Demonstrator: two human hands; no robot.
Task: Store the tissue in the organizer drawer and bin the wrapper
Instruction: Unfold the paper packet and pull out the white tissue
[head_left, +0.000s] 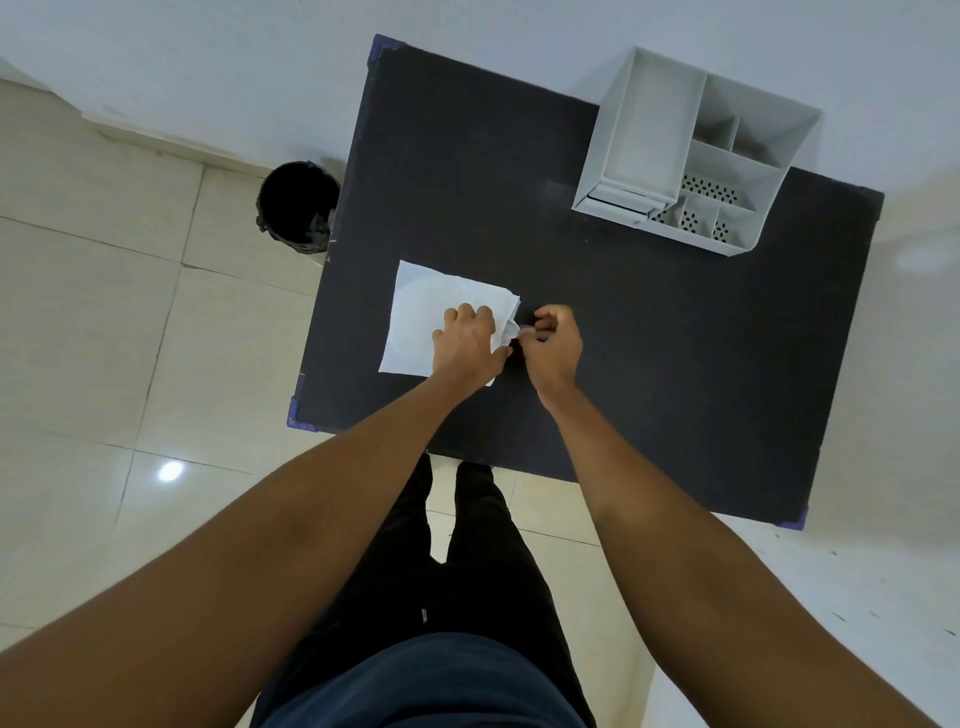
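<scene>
A white tissue (422, 306) lies spread flat on the black table (649, 338), near its left edge. My left hand (467, 343) presses down on the tissue's right part, fingers curled. My right hand (553, 343) is beside it, fingers pinched on the tissue's right edge, which is lifted and crumpled. Something small and dark shows between the two hands; what it is I cannot tell. The white organizer (691, 150) stands at the table's far right, with its drawer at the lower left front slightly out. No wrapper is clearly visible.
A black bin (296, 205) lined with a dark bag stands on the tiled floor beside the table's left edge. The wall runs behind the table. My legs are below, at the table's near edge.
</scene>
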